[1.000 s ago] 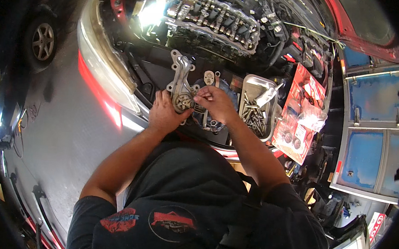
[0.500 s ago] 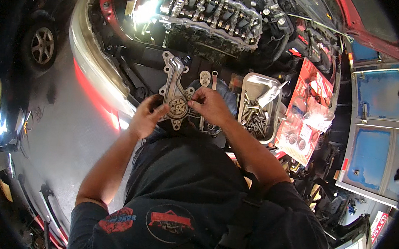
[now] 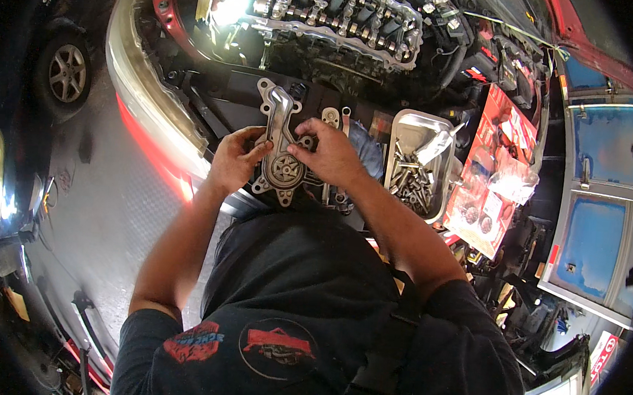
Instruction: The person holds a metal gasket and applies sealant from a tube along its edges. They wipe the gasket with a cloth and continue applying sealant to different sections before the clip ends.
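Note:
Both hands are on a cast metal pump housing [image 3: 278,125], held over the front of the engine bay. It has a long arm with bolt lugs and a round recess with a star-shaped rotor [image 3: 286,168]. My left hand [image 3: 240,159] grips its left edge, the thumb lying on the face. My right hand [image 3: 330,156] closes on the right edge, with thumb and fingertips near a bolt lug above the recess. The right hand hides part of that edge. Just beyond the right hand lie a small flat metal part [image 3: 329,117] and a wrench [image 3: 346,119].
A metal tray [image 3: 445,186] of loose bolts stands to the right, beside a red parts package [image 3: 485,143]. Ahead is the opened engine [image 3: 343,27] with its camshafts exposed, lit by a bright lamp [image 3: 234,5]. The car's bumper [image 3: 141,126] curves along the left.
My left hand has slid up along the housing's left edge. My right hand has shifted upward on the right side, its fingers now above the recess. The housing stays in hand.

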### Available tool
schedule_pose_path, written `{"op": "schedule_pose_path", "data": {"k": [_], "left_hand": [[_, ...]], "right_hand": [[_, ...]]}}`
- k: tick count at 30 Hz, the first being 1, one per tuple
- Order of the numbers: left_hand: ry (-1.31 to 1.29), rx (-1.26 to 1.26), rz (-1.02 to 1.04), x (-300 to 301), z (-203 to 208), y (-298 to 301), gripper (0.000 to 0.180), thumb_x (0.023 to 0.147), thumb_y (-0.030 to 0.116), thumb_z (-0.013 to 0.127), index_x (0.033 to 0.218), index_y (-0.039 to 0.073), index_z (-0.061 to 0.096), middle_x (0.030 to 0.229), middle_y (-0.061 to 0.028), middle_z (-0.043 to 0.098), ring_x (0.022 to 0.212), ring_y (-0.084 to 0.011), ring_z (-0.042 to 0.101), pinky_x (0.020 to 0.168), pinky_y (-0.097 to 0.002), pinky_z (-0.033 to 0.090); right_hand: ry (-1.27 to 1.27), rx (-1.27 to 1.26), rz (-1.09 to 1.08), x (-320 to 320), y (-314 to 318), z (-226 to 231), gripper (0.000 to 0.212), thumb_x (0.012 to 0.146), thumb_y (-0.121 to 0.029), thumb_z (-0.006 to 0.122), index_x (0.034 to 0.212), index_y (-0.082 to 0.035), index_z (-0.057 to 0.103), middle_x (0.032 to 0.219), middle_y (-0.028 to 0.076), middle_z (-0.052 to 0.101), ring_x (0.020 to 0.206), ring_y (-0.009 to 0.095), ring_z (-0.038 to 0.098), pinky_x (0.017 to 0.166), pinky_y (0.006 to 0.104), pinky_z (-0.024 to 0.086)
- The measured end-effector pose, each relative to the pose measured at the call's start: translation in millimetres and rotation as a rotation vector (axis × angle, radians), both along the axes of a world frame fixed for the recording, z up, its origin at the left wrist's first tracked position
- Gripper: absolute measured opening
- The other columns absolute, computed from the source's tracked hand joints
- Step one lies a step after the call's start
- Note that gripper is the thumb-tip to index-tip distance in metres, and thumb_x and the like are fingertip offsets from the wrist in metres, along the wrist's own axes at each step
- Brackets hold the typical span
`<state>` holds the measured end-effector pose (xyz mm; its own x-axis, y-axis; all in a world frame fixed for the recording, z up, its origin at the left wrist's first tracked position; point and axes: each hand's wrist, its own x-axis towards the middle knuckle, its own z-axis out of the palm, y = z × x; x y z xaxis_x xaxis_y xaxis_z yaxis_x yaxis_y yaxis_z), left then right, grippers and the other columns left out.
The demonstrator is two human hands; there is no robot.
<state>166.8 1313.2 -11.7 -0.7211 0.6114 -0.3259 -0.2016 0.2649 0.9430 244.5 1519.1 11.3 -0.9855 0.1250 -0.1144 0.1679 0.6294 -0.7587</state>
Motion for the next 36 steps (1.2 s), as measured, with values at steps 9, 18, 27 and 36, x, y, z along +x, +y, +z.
{"op": "schedule_pose_path", "data": {"k": [9,18,27,36], "left_hand": [[0.016,0.045,0.024,-2.8,1.4,4.3,0.037,0.095,0.027,0.064,0.117,-0.001,0.064,0.103,-0.0058,0.069,0.093,-0.0117,0.061,0.077,-0.0267,0.048],[-0.116,0.107,0.033,-22.0,-5.3,16.9,0.029,0.094,0.027,0.065,0.106,0.001,0.069,0.095,-0.0006,0.067,0.088,-0.011,0.057,0.081,-0.0274,0.043],[-0.104,0.141,0.092,-22.7,-9.4,21.4,0.033,0.093,0.028,0.067,0.111,0.001,0.067,0.104,-0.0028,0.068,0.091,-0.0116,0.06,0.082,-0.0278,0.046],[-0.187,0.097,0.273,-36.2,14.3,34.7,0.031,0.093,0.032,0.068,0.104,0.002,0.07,0.089,-0.0012,0.069,0.074,-0.0084,0.062,0.066,-0.0251,0.049]], "right_hand": [[-0.165,-0.101,-0.018,-4.3,3.8,5.6,0.032,0.081,-0.027,0.077,0.097,-0.002,0.067,0.093,0.014,0.069,0.087,0.027,0.068,0.077,0.0374,0.052],[-0.063,-0.22,-0.067,-11.0,7.6,-13.8,0.036,0.083,-0.031,0.076,0.1,0.0,0.068,0.092,0.015,0.07,0.086,0.026,0.068,0.079,0.0369,0.053],[-0.104,-0.191,-0.138,-17.0,-1.7,-15.3,0.035,0.081,-0.031,0.078,0.093,0.0,0.068,0.087,0.016,0.07,0.083,0.027,0.069,0.076,0.0378,0.054],[-0.103,-0.056,-0.206,-20.3,-2.5,-5.8,0.034,0.084,-0.034,0.075,0.091,-0.001,0.068,0.088,0.015,0.071,0.082,0.028,0.069,0.077,0.0377,0.053]]}}
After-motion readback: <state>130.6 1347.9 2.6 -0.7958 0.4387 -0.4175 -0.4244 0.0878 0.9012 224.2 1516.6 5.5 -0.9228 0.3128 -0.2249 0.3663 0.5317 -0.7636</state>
